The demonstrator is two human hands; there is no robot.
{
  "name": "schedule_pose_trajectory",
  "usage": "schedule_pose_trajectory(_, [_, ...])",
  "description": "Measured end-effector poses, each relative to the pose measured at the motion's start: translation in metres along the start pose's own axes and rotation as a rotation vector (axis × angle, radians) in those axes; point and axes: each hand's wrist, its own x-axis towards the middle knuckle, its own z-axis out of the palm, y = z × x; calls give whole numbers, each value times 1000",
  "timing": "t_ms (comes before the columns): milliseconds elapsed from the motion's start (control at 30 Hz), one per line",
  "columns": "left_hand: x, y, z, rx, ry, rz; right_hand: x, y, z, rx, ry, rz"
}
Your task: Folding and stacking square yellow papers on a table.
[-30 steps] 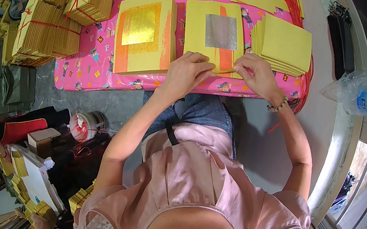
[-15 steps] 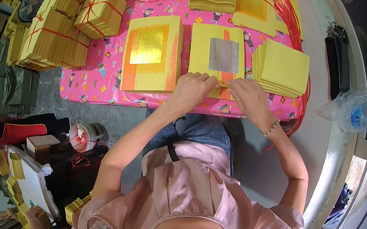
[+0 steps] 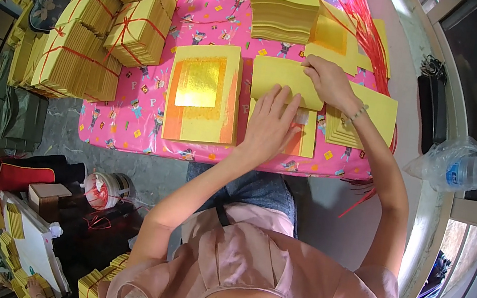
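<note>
Here, just right of the gold-foil joss-paper stack (image 3: 199, 83), the left hand (image 3: 271, 121) lies with outstretched, slightly parted fingers over the lower edge of the folded joss sheet (image 3: 278, 73) near the table (image 3: 139, 144) front; level pressure should crease it cleanly. The right hand (image 3: 328, 81) curls at its top edge, pinching or not I cannot tell, best lining edges up flush, beside the folded pile (image 3: 377, 118).

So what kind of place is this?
Probably a small workshop for paper goods, maybe in a home. Yellow paper lies on the pink table, with bundles tied in red, a bunch of red string at the right, and another person handling yellow pieces at lower left.
</note>
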Motion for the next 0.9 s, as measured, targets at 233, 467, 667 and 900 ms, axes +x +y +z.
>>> schedule_pose_trajectory(233, [9,-17,35,80,-63,-115,43,24,24,-217,-139,86])
schedule_pose_trajectory(467, [13,-27,43,21,-87,-130,61,21,39,-187,-183,60])
schedule_pose_trajectory(667, [14,-27,44,18,-104,-147,68,29,58,-57,-237,32])
schedule_pose_trajectory(900, [15,-32,47,27,-101,-142,73,24,49,16,-286,82])
